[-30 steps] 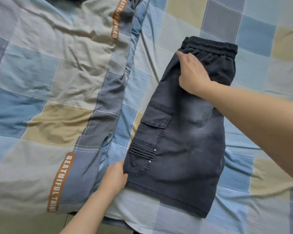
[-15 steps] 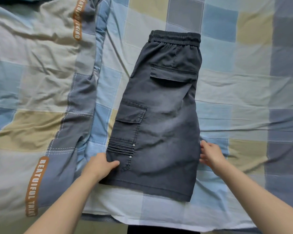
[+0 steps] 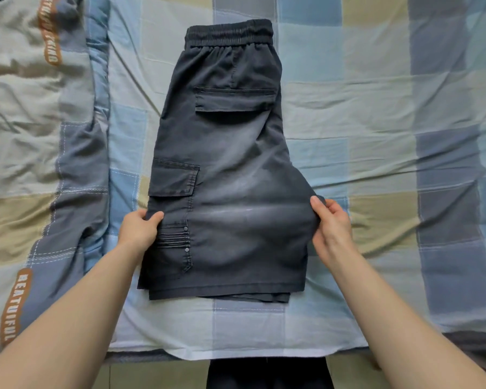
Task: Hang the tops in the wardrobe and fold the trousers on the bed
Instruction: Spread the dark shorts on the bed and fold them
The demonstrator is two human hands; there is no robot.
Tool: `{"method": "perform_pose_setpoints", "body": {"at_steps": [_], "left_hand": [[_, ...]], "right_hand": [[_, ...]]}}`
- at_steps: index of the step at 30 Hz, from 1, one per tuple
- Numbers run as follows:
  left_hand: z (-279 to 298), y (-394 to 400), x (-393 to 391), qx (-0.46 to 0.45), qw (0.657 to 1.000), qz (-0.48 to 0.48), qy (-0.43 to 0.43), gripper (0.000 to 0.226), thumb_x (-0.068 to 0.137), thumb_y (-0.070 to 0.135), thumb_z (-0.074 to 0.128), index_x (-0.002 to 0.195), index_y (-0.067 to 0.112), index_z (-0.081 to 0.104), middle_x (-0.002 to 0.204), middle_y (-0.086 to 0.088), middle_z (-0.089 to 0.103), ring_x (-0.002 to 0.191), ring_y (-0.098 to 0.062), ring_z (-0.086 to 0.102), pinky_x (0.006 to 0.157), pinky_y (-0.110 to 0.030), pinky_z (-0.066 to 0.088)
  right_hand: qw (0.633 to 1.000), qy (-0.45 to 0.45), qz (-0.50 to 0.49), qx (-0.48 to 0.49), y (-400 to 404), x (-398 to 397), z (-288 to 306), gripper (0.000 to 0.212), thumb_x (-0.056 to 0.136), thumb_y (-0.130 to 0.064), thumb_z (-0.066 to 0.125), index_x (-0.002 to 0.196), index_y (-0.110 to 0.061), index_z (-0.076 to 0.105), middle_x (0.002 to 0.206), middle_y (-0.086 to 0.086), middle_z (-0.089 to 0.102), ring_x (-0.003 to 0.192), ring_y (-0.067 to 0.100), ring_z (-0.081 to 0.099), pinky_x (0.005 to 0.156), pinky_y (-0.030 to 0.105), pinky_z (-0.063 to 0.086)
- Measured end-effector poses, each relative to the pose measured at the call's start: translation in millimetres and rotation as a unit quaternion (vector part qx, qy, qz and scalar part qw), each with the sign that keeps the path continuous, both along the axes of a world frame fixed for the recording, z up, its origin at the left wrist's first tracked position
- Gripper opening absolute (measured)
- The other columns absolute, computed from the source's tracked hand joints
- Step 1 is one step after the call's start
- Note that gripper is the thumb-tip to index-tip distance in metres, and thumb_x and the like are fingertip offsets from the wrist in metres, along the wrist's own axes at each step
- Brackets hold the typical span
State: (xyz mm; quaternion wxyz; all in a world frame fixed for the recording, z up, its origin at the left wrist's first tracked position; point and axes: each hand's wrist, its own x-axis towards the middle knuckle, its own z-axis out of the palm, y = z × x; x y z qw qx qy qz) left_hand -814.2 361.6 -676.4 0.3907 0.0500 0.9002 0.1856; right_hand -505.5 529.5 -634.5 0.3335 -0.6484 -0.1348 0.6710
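Dark grey cargo shorts point(image 3: 230, 169) lie on the bed, folded in half lengthwise, with the elastic waistband far from me and the hems near me. My left hand point(image 3: 138, 228) grips the shorts' left edge beside the cargo pocket, thumb on top of the cloth. My right hand point(image 3: 330, 228) pinches the right edge at the crotch point, thumb on top and fingers under the fabric. Both hands hold the shorts at about the same height, roughly a third of the way up from the hems.
The bed sheet point(image 3: 376, 122) is a blue, grey and tan check. A rumpled quilt point(image 3: 34, 136) with orange lettering lies along the left. The bed's near edge point(image 3: 236, 352) runs just below the shorts, with floor and my dark trousers beyond it.
My right hand left the waistband and came down to the right edge, where it now pinches the cloth. My left hand slid up the left edge and took hold.
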Motion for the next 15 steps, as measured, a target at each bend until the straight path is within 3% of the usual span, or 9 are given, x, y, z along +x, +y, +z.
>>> {"method": "perform_pose_setpoints", "body": {"at_steps": [2, 4, 6, 8, 10, 12, 15], "left_hand": [[0.7, 1.5, -1.8, -0.001, 1.000, 0.008, -0.004, 0.035, 0.095, 0.029, 0.061, 0.118, 0.003, 0.064, 0.117, -0.015, 0.066, 0.108, -0.034, 0.060, 0.098, -0.044, 0.047], [4.0, 3.2, -0.4, 0.023, 0.999, 0.022, -0.022, 0.028, 0.096, 0.027, 0.060, 0.114, 0.006, 0.064, 0.114, -0.011, 0.066, 0.103, -0.030, 0.061, 0.092, -0.038, 0.047], [11.8, 0.5, 1.3, 0.052, 0.997, 0.030, -0.039, 0.017, 0.094, 0.028, 0.063, 0.105, 0.015, 0.065, 0.105, -0.005, 0.068, 0.090, -0.020, 0.062, 0.083, -0.032, 0.045], [20.9, -5.7, 5.7, 0.080, 0.994, 0.039, -0.058, 0.014, 0.088, 0.027, 0.071, 0.097, 0.018, 0.067, 0.095, 0.000, 0.069, 0.080, -0.009, 0.062, 0.074, -0.026, 0.046], [28.7, -14.1, 13.8, 0.081, 0.994, 0.022, -0.076, 0.019, 0.081, 0.019, 0.079, 0.096, 0.017, 0.067, 0.091, 0.002, 0.070, 0.078, -0.007, 0.063, 0.072, -0.023, 0.048], [33.5, -23.7, 18.6, 0.062, 0.992, -0.012, -0.107, 0.031, 0.076, 0.008, 0.081, 0.102, 0.014, 0.065, 0.091, 0.001, 0.069, 0.080, -0.010, 0.064, 0.078, -0.025, 0.048], [40.2, -31.5, 17.1, 0.033, 0.990, -0.064, -0.119, 0.038, 0.076, -0.002, 0.079, 0.109, 0.009, 0.064, 0.096, -0.004, 0.070, 0.083, -0.015, 0.065, 0.078, -0.023, 0.046]], "right_hand": [[0.996, -0.035, -0.083, -0.013, -0.7, 16.6, -2.1, 0.032, 0.093, 0.006, 0.051, 0.075, -0.019, 0.041, 0.067, 0.002, 0.043, 0.047, 0.007, 0.044, 0.042, 0.018, 0.034], [0.991, -0.099, -0.065, -0.058, 0.0, 32.5, -5.9, 0.028, 0.096, 0.001, 0.048, 0.077, -0.018, 0.042, 0.067, 0.002, 0.040, 0.047, 0.008, 0.040, 0.037, 0.017, 0.025], [0.975, -0.156, 0.121, -0.102, -5.6, 36.5, -9.3, 0.012, 0.098, -0.013, 0.050, 0.086, -0.017, 0.051, 0.072, 0.003, 0.052, 0.058, 0.012, 0.050, 0.046, 0.020, 0.033], [0.941, -0.147, 0.276, -0.128, -15.7, 33.8, -11.4, 0.017, 0.096, -0.033, 0.052, 0.089, -0.018, 0.057, 0.079, 0.000, 0.062, 0.067, 0.013, 0.057, 0.058, 0.024, 0.040], [0.927, -0.127, 0.321, -0.150, -27.0, 34.1, -8.7, 0.036, 0.094, -0.053, 0.047, 0.084, -0.022, 0.061, 0.080, -0.004, 0.066, 0.069, 0.011, 0.063, 0.062, 0.026, 0.046], [0.920, -0.105, 0.335, -0.175, -42.1, 37.4, -8.4, 0.050, 0.093, -0.064, 0.036, 0.094, -0.023, 0.065, 0.091, -0.005, 0.071, 0.081, 0.012, 0.068, 0.066, 0.028, 0.052], [0.874, -0.173, 0.439, -0.112, -71.1, 46.2, -8.1, 0.041, 0.097, -0.054, 0.039, 0.105, -0.020, 0.061, 0.101, -0.004, 0.066, 0.083, 0.007, 0.061, 0.073, 0.025, 0.049]]}}
